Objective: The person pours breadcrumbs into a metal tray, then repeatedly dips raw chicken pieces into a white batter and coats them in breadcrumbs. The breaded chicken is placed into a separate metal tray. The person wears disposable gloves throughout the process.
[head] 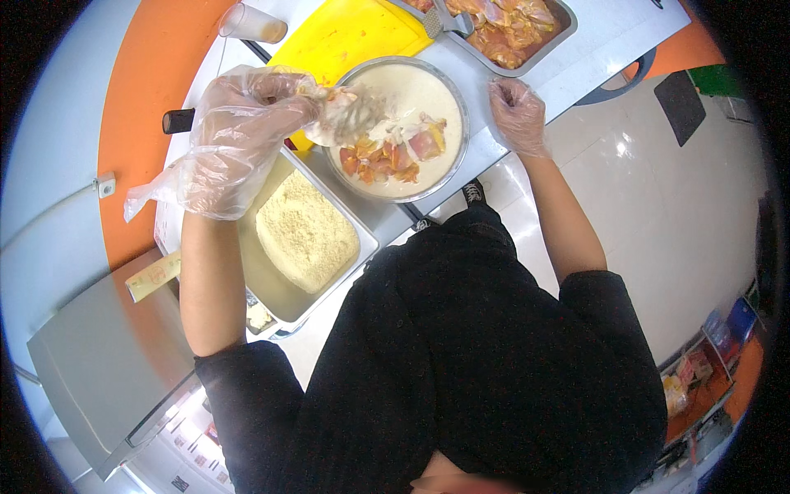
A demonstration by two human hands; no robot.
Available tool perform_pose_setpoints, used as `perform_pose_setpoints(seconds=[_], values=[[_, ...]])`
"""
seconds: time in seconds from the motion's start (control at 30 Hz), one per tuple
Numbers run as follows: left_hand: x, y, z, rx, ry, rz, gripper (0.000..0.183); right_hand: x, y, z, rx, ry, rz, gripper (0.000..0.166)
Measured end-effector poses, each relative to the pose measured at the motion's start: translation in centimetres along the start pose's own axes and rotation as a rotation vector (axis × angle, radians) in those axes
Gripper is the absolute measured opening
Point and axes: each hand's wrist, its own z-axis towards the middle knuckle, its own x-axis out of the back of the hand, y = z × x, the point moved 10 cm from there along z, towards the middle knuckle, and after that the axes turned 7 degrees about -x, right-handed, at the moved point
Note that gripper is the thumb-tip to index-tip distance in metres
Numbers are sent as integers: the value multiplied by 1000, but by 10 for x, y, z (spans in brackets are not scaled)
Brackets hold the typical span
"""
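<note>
My left hand point(262, 111), in a clear plastic glove, pinches a batter-coated piece of meat point(349, 117), possibly chicken. The piece is blurred and hangs over the left side of a round metal bowl point(467, 133). Pale, creamy batter point(382, 80) fills the bowl, and several raw orange-pink meat pieces point(389, 157) sit partly sunk in it. To the right of the bowl, my gloved right hand point(518, 117) is curled into a loose fist at the table edge, with nothing seen in it. Below my left hand, a rectangular metal tray point(330, 200) holds a mound of pale yellow breading or flour point(308, 231).
At the top, another metal tray point(571, 40) holds marinated meat point(512, 28), with a metal utensil point(447, 21) across its edge. A yellow cutting board point(345, 37) lies behind the bowl. A clear plastic cup point(250, 25) lies tipped near the orange wall stripe point(139, 123).
</note>
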Motion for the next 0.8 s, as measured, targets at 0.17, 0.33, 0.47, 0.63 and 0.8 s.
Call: perform_pose_setpoints(seconds=[0.17,0.33,0.47,0.63,0.8], values=[[-2,13,-4,-56,-1,33,31,0,-4,1,-35,-19,-8,16],[-3,10,-6,-4,-11,112,33,0,-3,2,-32,-25,-69,16],[-3,9,-4,-55,-7,103,34,0,0,2,-6,-23,-110,17],[-3,11,-7,-113,25,-4,33,-4,1,2,-19,-31,-68,17],[1,15,-17,-62,11,7,28,-9,10,-1,-77,-40,-119,18]])
